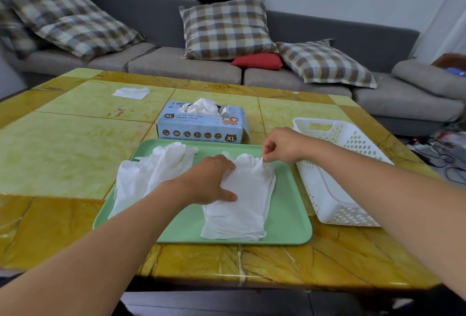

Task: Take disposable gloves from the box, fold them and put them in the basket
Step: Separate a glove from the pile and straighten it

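the flat glove stack [239, 199] lies on the near right of the green tray [287, 215], the basket [338, 189] just to its right. the left hand [211, 179] presses it down with fingers spread and fairly straight; the right hand [280, 147] pinches a fingertip end at the far edge. the gloves look thin, limp and very light, likely clingy, so hold the edges and pin the middle while folding. a looser pile of gloves [148, 174] sits on the tray's left side, the box [201, 124] beyond
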The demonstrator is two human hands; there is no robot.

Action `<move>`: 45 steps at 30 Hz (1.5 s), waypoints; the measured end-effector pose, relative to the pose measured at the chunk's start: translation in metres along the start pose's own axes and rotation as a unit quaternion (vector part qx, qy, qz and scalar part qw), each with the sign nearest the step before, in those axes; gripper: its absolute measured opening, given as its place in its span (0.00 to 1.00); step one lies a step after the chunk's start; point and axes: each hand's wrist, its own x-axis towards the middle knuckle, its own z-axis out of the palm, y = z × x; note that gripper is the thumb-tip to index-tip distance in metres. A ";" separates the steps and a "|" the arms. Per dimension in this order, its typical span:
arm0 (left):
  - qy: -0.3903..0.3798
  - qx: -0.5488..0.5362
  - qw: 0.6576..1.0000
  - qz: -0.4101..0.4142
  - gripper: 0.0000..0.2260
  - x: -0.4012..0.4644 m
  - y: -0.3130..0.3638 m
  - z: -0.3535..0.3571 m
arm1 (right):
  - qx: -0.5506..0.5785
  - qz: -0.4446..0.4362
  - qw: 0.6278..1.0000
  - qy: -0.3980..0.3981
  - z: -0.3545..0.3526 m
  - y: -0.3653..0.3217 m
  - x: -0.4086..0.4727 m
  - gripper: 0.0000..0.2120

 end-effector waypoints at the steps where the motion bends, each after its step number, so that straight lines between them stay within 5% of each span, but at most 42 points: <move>1: 0.007 0.004 1.000 0.001 0.37 0.001 0.003 0.000 | -0.007 -0.001 1.000 0.007 0.001 0.000 0.001 0.03; 9: 0.003 0.019 0.999 -0.027 0.40 0.004 0.011 0.003 | -0.055 0.046 0.991 0.114 0.026 -0.003 -0.001 0.10; 12: -0.011 0.003 1.000 -0.029 0.42 0.004 0.012 0.002 | -0.020 0.095 0.992 0.078 0.026 -0.006 -0.003 0.18; 16: -0.067 0.059 0.996 -0.025 0.49 0.001 0.014 0.000 | 0.030 0.112 0.993 -0.007 0.029 -0.008 -0.007 0.10; 25: -0.112 0.080 0.991 -0.007 0.54 -0.011 0.012 -0.003 | -0.040 0.112 0.993 -0.013 0.027 -0.002 -0.004 0.04; 31: 0.022 0.071 0.997 0.027 0.40 -0.014 0.016 -0.006 | -0.004 0.002 1.000 0.016 0.017 -0.015 -0.038 0.04; 35: 0.091 0.022 0.991 0.094 0.17 -0.028 0.013 -0.019 | 0.031 -0.130 0.987 -0.086 0.026 -0.037 -0.082 0.09; 40: -0.061 -0.038 0.994 0.080 0.15 -0.058 0.013 -0.017 | -0.002 -0.211 0.973 -0.094 0.051 -0.043 -0.108 0.16; 45: -0.110 -0.074 0.989 0.067 0.15 -0.071 0.009 -0.014 | 0.069 -0.209 0.975 -0.032 0.059 -0.031 -0.108 0.05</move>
